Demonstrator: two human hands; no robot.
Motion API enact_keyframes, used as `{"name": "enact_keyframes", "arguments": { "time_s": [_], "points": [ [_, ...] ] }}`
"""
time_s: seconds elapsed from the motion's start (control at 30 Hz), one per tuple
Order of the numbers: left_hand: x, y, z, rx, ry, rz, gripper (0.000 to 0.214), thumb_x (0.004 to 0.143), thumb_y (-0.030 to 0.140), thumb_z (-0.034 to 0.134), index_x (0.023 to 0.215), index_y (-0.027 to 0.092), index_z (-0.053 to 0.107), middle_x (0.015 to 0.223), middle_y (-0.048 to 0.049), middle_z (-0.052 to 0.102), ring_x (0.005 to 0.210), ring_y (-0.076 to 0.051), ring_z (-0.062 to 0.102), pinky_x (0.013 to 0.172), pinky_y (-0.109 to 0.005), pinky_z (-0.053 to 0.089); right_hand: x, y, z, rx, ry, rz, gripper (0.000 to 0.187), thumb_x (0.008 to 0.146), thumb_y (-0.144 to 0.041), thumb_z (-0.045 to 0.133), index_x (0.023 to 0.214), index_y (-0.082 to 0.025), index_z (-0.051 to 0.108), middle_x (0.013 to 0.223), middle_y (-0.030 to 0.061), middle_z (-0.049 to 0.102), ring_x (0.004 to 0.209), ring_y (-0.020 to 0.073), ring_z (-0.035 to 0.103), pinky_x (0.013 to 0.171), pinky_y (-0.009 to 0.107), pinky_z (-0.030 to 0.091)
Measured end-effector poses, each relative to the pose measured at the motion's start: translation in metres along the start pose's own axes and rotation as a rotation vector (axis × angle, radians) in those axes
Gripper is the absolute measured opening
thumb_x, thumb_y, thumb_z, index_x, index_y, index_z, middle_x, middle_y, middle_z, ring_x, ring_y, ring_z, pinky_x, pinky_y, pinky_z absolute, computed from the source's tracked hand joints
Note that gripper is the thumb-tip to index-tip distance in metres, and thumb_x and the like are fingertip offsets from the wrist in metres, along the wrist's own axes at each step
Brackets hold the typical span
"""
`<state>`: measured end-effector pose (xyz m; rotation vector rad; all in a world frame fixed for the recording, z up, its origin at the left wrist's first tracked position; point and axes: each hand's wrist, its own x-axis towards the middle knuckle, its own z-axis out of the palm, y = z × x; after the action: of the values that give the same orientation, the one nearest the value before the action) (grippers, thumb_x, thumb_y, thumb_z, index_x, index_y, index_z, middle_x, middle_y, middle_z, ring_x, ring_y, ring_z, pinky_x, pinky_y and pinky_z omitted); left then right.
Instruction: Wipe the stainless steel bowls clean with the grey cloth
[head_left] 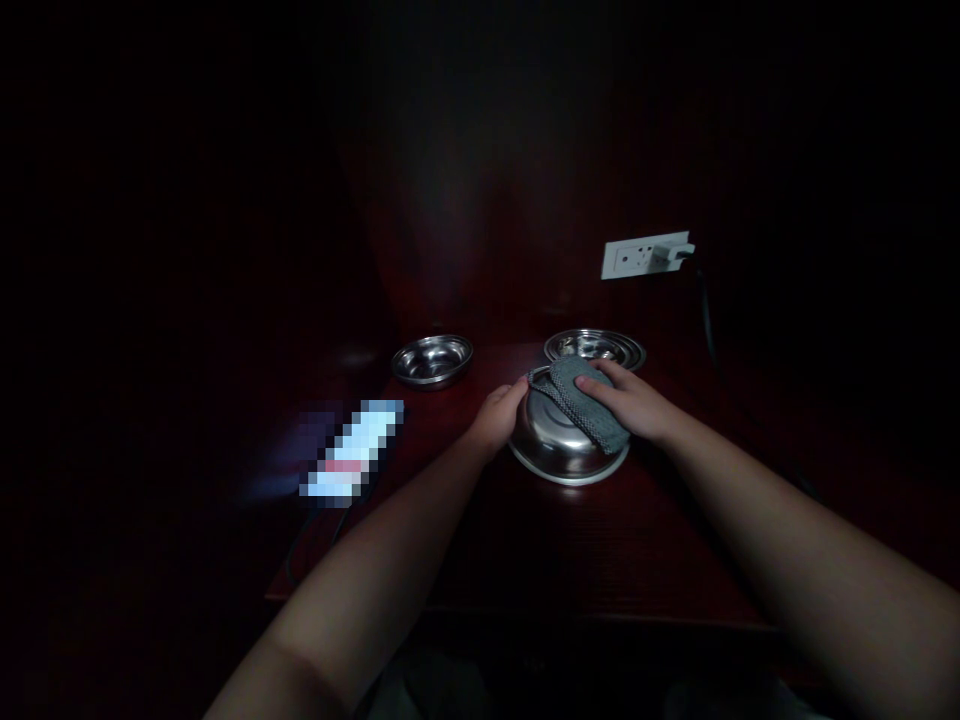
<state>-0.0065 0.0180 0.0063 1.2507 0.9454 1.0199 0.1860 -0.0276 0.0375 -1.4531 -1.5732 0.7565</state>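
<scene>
A shiny metal bowl (559,455) is upside down in front of me, its rounded base facing up. My left hand (499,415) grips the bowl at its left side, the fingertips partly hidden behind it. A grey cloth (589,400) with a checked border lies folded over the bowl's right part. My right hand (626,400) holds the cloth pressed against the metal, fingers closed on it. Just behind, partly covered by the cloth and hand, stand nested metal bowls (634,352). Another metal bowl (433,362) sits upright at the back left.
The dark red wooden table (570,560) has its front edge close to me. At left lies a lit phone (356,455), its screen blurred, with a cable beside it. A white wall socket (630,258) holds a plug with a hanging cord. The surroundings are very dark.
</scene>
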Motion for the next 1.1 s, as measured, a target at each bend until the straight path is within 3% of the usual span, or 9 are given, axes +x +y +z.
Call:
{"name": "enact_keyframes", "arguments": {
  "time_s": [1.1],
  "points": [
    [0.0011, -0.0009, -0.0003, 0.024, -0.004, 0.006, 0.044, 0.076, 0.053, 0.055, 0.090, 0.013, 0.067, 0.091, -0.0105, 0.069, 0.093, -0.024, 0.061, 0.089, -0.038, 0.041, 0.0022, 0.0022, -0.0011, 0.010, -0.022, 0.027, 0.044, 0.076, -0.052, 0.058, 0.107, -0.022, 0.056, 0.096, 0.0072, 0.066, 0.084, 0.0236, 0.063, 0.075, 0.037, 0.049]
  ]
}}
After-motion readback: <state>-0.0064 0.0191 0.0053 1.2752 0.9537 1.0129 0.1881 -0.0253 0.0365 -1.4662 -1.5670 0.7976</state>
